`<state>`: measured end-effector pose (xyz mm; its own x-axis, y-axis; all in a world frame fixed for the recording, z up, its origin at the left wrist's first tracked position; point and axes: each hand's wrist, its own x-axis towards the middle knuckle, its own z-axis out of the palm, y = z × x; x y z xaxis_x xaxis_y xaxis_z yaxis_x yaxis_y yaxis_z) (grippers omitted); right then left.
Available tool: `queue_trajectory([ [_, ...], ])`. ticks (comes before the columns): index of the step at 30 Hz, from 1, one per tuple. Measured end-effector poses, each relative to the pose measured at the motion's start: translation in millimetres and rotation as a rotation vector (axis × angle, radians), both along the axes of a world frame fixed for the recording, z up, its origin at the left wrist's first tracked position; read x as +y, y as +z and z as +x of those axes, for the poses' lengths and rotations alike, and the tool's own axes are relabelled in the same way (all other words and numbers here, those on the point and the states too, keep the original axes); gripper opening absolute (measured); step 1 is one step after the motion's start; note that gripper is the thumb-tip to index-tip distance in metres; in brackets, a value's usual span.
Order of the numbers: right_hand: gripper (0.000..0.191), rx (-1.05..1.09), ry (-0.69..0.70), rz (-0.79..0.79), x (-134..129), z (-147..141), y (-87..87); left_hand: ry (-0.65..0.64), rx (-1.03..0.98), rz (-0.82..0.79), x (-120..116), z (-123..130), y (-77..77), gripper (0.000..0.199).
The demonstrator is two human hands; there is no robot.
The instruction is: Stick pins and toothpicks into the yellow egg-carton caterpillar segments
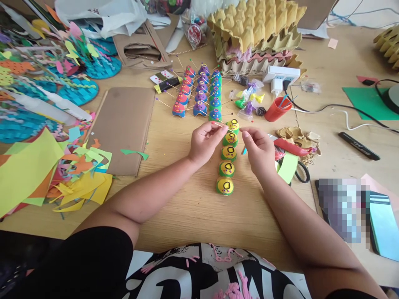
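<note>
1. Left hand (204, 143): thumb and forefinger pinched on a thin stick (222, 125) with a red tip, other fingers curled in. Located just left of the far end of the yellow-and-green egg-carton strip (229, 154).
2. Right hand (258, 151): thumb and forefinger nearly together, remaining fingers bent. Just right of the strip's far end. Can't tell if anything small is between the fingertips.
3. Strip: on the wooden table (174, 199), centre, between the forearms, running away from the person. Five domed cups in line, yellow tops, green lower edges, dark ring on each. Small coloured dots visible; nearest cup has a smile line.
4. Beyond the hands, three more strips side by side: red (182, 99), purple (201, 96), blue-and-green (215, 102). Bead-tipped sticks poke out of them.
5. Right of those: small plastic packets (249, 99), then a red cup (276, 113) with blue sticks in it, tilted in view. White power strip (282, 74) behind the cup.
6. Back: stacked egg trays (255, 29), yellow on top.
7. Left: brown cardboard sheet (121, 128); coloured paper scraps (82, 187) beside it.
8. Right: black-handled scissors (307, 176) partly under green paper; black cutter-like tool (358, 145) farther out.
</note>
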<state>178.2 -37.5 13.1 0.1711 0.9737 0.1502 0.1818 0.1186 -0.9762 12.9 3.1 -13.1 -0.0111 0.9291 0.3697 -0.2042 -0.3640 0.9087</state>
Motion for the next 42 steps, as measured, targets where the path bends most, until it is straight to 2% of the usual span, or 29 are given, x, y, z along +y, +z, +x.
queue_trajectory([
  [2, 0.029, -0.156, 0.019, -0.002, 6, 9, -3.2, 0.103, 0.04, -0.045, 7, -4, -3.9, 0.035],
  [5, 0.035, -0.317, 0.106, -0.029, 13, 19, -7.5, 0.141, 0.157, -0.123, 18, -11, -7.7, 0.025],
  [8, 0.044, -0.402, 0.163, -0.043, 15, 24, -13.3, 0.105, 0.286, -0.185, 24, -17, -7.6, 0.017],
  [12, 0.045, -0.484, 0.19, -0.005, 17, 26, -21.6, 0.044, 0.372, -0.197, 24, -20, -8.2, 0.016],
  [22, 0.04, -0.564, 0.233, 0.03, 21, 27, -24.9, -0.026, 0.457, -0.19, 24, -21, -12.7, 0.017],
  [28, 0.037, -0.566, 0.229, 0.032, 23, 26, -25.6, -0.037, 0.431, -0.218, 24, -21, -13.4, 0.018],
  [42, 0.037, -0.567, 0.212, 0.025, 22, 26, -26.5, -0.012, 0.46, -0.177, 24, -21, -15.8, 0.018],
])
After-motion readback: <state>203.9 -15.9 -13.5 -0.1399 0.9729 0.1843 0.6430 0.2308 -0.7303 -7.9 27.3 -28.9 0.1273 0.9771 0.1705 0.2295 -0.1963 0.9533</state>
